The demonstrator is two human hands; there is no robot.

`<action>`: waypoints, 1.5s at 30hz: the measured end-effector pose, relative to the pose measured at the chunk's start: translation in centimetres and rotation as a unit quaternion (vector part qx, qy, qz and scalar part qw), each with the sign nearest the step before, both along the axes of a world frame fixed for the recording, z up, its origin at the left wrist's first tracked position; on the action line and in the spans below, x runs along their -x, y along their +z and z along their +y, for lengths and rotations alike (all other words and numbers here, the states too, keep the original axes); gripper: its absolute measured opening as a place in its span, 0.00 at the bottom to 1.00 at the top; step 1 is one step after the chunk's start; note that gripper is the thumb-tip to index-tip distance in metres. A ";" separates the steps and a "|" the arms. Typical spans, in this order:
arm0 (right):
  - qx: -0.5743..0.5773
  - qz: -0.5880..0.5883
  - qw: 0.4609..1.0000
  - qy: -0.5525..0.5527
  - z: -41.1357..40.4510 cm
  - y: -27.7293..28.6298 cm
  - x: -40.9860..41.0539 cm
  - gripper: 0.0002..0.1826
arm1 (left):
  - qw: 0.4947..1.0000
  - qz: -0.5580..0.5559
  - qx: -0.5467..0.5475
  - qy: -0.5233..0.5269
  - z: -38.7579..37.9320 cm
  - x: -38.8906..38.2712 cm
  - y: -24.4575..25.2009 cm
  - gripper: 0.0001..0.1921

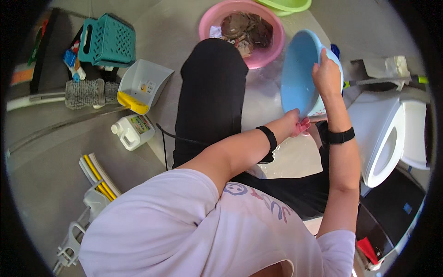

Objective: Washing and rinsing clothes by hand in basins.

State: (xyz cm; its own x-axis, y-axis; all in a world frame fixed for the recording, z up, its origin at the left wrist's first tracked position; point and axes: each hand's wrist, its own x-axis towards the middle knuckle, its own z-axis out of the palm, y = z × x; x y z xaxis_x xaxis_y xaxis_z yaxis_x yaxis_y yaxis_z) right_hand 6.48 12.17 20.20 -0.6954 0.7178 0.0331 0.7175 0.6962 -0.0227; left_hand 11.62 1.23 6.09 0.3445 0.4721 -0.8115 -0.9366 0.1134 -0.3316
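Observation:
A light blue plastic basin [300, 74] is tilted on its side at the right of centre, its open side facing left. My right hand [327, 74] grips its upper right rim, the thumb along the edge. At the basin's lower edge is my left hand [298, 124], fingers curled by the rim; part of them is hidden. A pink plastic basin [207, 21] stands on the floor beyond my knee, holding wet dark and pale cloths [244, 29] in water. Part of a green basin [289, 6] shows beside it at the top. The floor below the blue basin looks wet.
On the left are a teal basket [116, 41], a grey mop head [84, 94], a dustpan [152, 78] with a yellow-edged brush [133, 104], and a white plastic jug [134, 132]. A white toilet [372, 138] stands close to my right arm, near a green-and-grey handle [384, 81].

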 end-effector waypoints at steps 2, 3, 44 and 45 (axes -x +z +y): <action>-0.007 0.004 1.000 0.003 -0.4 1.2 1.1 0.27 | 1.000 0.005 -0.028 -0.007 0.5 0.2 -0.9 0.13; -0.010 0.005 1.000 -0.008 -0.5 1.6 1.2 0.27 | 1.000 0.004 -0.030 -0.004 0.4 0.5 -1.1 0.13; 0.451 0.591 0.609 -0.276 20.3 0.8 19.2 0.21 | 0.814 0.555 -0.143 0.093 7.2 33.6 22.1 0.36; 0.415 0.589 0.640 -0.267 20.4 1.3 19.5 0.20 | 0.809 0.561 -0.146 0.102 7.5 33.6 22.0 0.35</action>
